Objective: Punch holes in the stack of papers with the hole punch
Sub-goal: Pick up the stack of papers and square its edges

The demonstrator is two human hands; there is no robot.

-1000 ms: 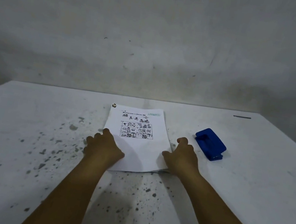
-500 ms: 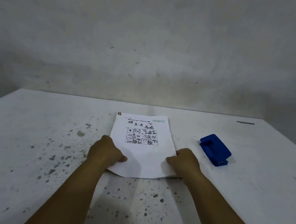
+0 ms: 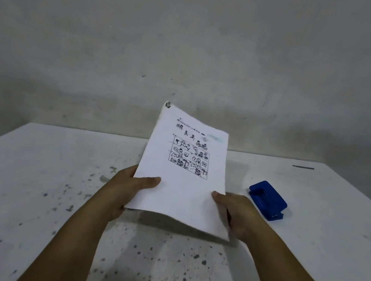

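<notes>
The stack of papers (image 3: 180, 195) is white, with a grid of small black drawings on its top sheet. It is lifted off the table and tilted up, far edge high. My left hand (image 3: 123, 191) grips its near left edge, thumb on top. My right hand (image 3: 238, 213) grips its near right edge the same way. A hole shows at the stack's far left corner. The blue hole punch (image 3: 267, 199) lies on the table to the right of my right hand, apart from it.
The white table (image 3: 26, 188) is speckled with dark spots, mostly left and near. A grey wall stands behind its far edge. A small dark strip (image 3: 303, 167) lies at the far right of the table.
Both hands closed on the stack's near edges and raised it from flat on the table to a tilted position in the air. The hole punch stayed put.
</notes>
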